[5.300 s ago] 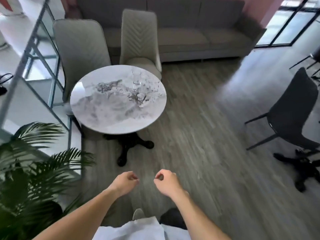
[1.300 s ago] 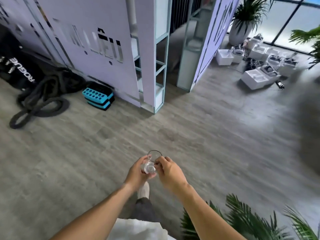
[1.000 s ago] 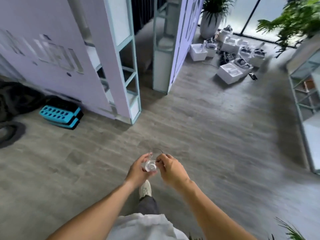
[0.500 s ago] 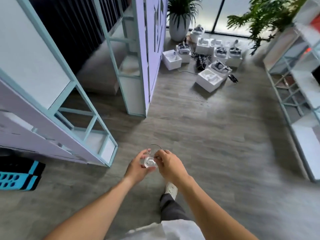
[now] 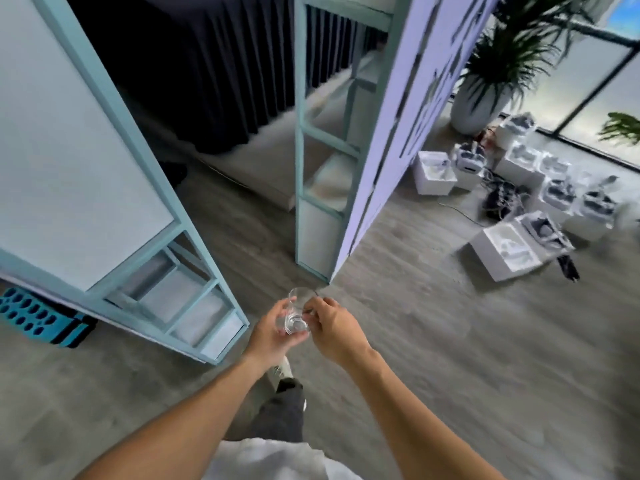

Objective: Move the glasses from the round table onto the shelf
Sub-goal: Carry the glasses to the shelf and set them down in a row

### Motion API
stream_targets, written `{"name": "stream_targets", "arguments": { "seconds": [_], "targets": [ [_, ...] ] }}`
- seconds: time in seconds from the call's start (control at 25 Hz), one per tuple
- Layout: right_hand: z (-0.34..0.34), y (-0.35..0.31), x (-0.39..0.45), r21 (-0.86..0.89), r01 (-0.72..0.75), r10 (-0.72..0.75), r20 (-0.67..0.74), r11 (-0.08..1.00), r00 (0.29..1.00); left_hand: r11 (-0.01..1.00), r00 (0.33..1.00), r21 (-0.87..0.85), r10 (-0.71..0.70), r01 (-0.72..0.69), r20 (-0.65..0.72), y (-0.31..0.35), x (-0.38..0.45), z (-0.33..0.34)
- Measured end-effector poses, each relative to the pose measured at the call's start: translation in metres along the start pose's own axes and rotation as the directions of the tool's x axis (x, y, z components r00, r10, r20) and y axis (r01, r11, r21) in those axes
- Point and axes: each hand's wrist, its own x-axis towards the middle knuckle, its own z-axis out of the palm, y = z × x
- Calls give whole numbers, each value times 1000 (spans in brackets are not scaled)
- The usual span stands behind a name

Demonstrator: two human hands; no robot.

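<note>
Fingers [image 5: 292, 303] of the left hand [image 5: 270, 336] and right hand [image 5: 332, 329] clasp one glass [image 5: 297, 311]; shelf [image 5: 180, 296] edge near left; open floor [image 5: 450, 341] right.

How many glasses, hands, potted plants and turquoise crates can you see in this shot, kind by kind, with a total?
Glass: 1, gripped between both hands
Hands: 2, left hand and right hand
Potted plants: 1, in a white pot by the window; more foliage at the right edge, its pot unseen
Turquoise crate: 1, on the floor at left
Total: 5
</note>
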Motion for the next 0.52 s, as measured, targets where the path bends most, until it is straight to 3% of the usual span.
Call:
{"name": "stream_targets", "arguments": {
  "seconds": [0.2, 0.52],
  "targets": [
    [-33, -1, 133, -46, 26, -25, 30, 999, 999, 989, 999, -146, -35, 29, -38, 52, 111, -26],
    [-89, -28, 336, -124, 120, -105, 119, 985, 987, 987, 973, -142, -106, 78, -206, 118, 283, -91]
  ]
}}
